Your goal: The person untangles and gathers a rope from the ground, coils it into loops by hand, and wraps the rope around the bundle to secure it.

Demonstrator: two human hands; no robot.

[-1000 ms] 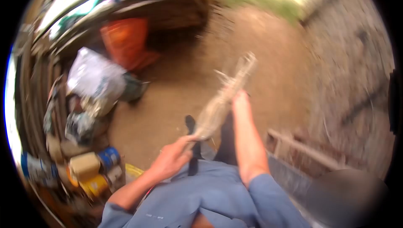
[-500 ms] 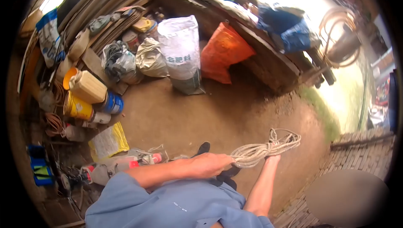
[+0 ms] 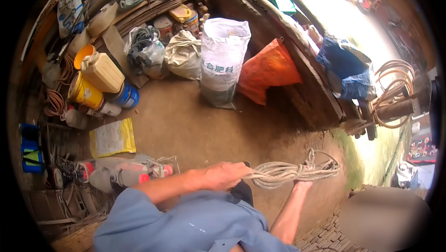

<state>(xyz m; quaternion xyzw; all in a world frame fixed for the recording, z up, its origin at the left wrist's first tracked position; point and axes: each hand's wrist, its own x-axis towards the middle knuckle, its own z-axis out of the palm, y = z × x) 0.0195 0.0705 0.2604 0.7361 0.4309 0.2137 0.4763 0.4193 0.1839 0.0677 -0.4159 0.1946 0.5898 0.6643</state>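
Observation:
A bundle of pale rope (image 3: 278, 174) is held out in front of my body, its coils gathered and wrapped round the middle. My left hand (image 3: 227, 176) is closed around the bundle's left end. At the other side, my right hand (image 3: 303, 186) grips it from underneath, its fingers mostly hidden behind the coils. A small loop of rope sticks up above the right part of the bundle. Under it lies the bare earth floor (image 3: 278, 126).
A white sack (image 3: 225, 47) and an orange sack (image 3: 269, 68) stand ahead. To the left are a beige jug (image 3: 102, 72), buckets and a yellow-edged bag (image 3: 111, 138). A grey and red machine (image 3: 118, 173) is beside my left arm. Coiled hose (image 3: 395, 80) hangs at right.
My view has turned, and the sacks and hose sit further right and lower in it. Both hands keep hold of the rope bundle, which has shifted slightly.

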